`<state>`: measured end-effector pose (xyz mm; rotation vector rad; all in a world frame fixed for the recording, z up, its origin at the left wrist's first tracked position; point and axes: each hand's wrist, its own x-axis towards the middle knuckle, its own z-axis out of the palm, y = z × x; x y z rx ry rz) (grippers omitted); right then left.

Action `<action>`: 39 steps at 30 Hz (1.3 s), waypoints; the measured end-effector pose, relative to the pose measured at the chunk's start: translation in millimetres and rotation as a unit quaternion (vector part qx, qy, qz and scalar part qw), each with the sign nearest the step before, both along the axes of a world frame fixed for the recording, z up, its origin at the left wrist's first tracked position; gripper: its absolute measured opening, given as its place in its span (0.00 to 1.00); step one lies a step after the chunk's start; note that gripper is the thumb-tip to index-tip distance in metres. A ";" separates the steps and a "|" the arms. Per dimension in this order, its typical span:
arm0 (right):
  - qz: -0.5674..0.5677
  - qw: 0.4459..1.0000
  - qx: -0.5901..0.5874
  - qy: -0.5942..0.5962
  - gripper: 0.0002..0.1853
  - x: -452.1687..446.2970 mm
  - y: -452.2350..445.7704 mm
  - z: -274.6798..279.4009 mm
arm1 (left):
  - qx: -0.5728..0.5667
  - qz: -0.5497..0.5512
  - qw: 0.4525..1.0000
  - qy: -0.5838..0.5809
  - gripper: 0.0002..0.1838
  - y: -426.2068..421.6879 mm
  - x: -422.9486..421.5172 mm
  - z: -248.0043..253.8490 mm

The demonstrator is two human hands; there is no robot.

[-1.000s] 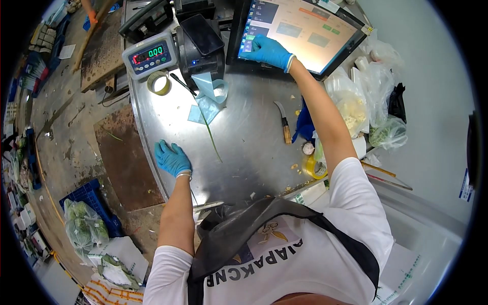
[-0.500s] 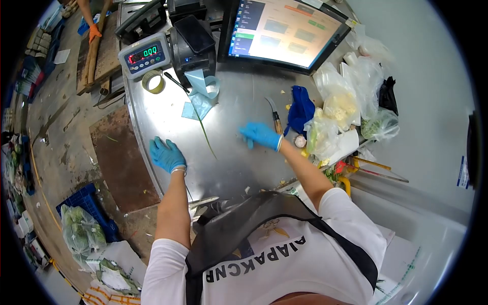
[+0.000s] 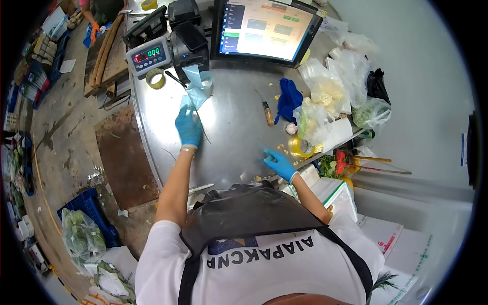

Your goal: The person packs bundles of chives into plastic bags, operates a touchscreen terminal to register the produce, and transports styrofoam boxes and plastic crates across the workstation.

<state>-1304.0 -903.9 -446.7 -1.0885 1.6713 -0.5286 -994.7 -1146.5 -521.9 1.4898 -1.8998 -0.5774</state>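
Note:
My left hand [image 3: 188,126], in a blue glove, reaches over the steel table [image 3: 229,107] to the lower end of the light-blue plastic strip [image 3: 197,87]. Its fingertips overlap the strip beside a thin green leaf [image 3: 203,127]; whether they pinch anything is too small to tell. Near the table's front edge my right hand [image 3: 279,164], also gloved, has its fingers apart and holds nothing. A knife with a wooden handle [image 3: 268,114] and a blue cloth [image 3: 289,99] lie farther back on the right.
At the back are a lit screen [image 3: 264,30], a scale [image 3: 149,56] reading 0.00, a tape roll [image 3: 155,79] and a phone [image 3: 190,35]. Plastic bags [image 3: 328,91] and yellow tape [image 3: 303,147] are on the right. Another person's orange-gloved hand [image 3: 94,31] is far left.
My left hand has moved from the table's left edge forward to the plastic strip. My right hand has left the screen and drawn back to the front edge.

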 end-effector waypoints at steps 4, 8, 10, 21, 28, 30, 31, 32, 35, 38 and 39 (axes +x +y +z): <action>0.038 0.998 -0.021 0.035 0.28 4.9 7.5 -2.1 | -0.007 -0.009 0.978 -0.207 0.34 -16.9 -42.7 25.3; 0.048 0.997 -0.029 0.045 0.28 10.1 11.2 13.7 | -0.022 -0.044 0.962 -0.268 0.35 -9.7 -32.1 -1.7; 0.039 0.998 -0.029 0.030 0.27 1.1 18.8 6.3 | -0.017 -0.096 0.970 -0.223 0.24 15.8 -16.7 11.7; 0.179 0.972 0.011 0.150 0.24 2.5 -178.3 27.9 | -0.148 0.176 0.972 0.046 0.11 -46.4 1.6 102.3; 0.216 0.912 -0.310 0.161 0.19 97.2 -376.5 63.5 | 0.526 0.062 0.579 0.620 0.19 -160.7 -25.7 2.7; 0.230 0.917 -0.242 0.219 0.19 126.6 -406.0 71.0 | 0.509 -0.009 0.585 0.631 0.19 -160.6 -20.6 -12.1; 0.243 0.904 -0.240 0.258 0.19 137.8 -415.9 65.5 | 0.470 -0.003 0.618 0.631 0.17 -157.4 -19.2 -17.2; 0.255 0.890 -0.236 0.295 0.20 148.2 -423.9 58.6 | 0.429 0.002 0.649 0.628 0.16 -152.0 -16.5 -21.2; 0.260 0.865 -0.251 0.349 0.21 170.1 -441.5 26.4 | 0.382 0.077 0.780 0.489 0.13 -130.6 -17.6 15.7; 0.295 0.830 -0.252 0.400 0.17 182.0 -452.3 4.2 | 0.305 0.103 0.845 0.427 0.15 -134.2 -22.0 -1.7; 0.297 0.819 -0.265 0.414 0.16 184.4 -454.3 -3.1 | 0.279 0.111 0.862 0.408 0.15 -136.8 -22.4 -9.7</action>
